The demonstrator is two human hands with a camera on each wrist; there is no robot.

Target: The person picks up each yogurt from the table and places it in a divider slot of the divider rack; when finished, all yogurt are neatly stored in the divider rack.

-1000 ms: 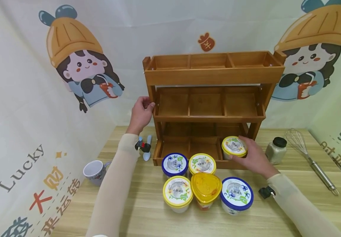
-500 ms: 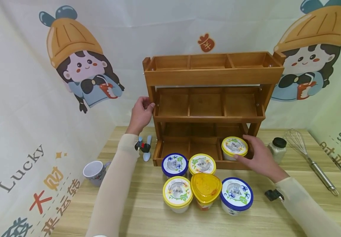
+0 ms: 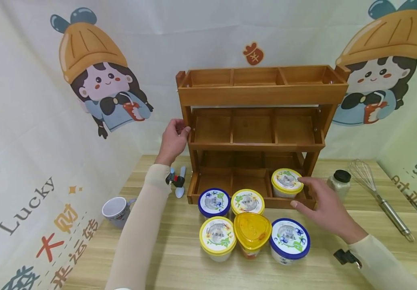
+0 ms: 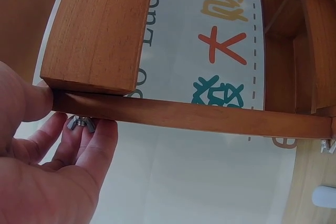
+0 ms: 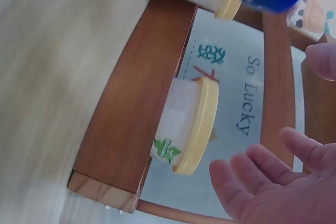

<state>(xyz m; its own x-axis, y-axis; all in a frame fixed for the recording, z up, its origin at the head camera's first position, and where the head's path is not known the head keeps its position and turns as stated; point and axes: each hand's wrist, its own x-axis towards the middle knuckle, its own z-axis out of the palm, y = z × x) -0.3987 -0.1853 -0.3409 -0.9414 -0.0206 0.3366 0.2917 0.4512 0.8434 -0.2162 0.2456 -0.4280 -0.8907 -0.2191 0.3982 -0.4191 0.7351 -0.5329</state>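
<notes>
Round yellow-lidded tub sits in the brown wooden rack; left hand pinches it, maybe for steadiness; right hand holds nothing.

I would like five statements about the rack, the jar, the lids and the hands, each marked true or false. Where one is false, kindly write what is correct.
1. A yellow-rimmed tub stands in the bottom right compartment of the rack. True.
2. The jar stands to the left of the whisk. True.
3. The left hand grips the jar. False: the left hand grips the side of the rack.
4. The right hand holds nothing. True.
5. The triangular lid is blue. False: the triangular lid is amber yellow.
</notes>
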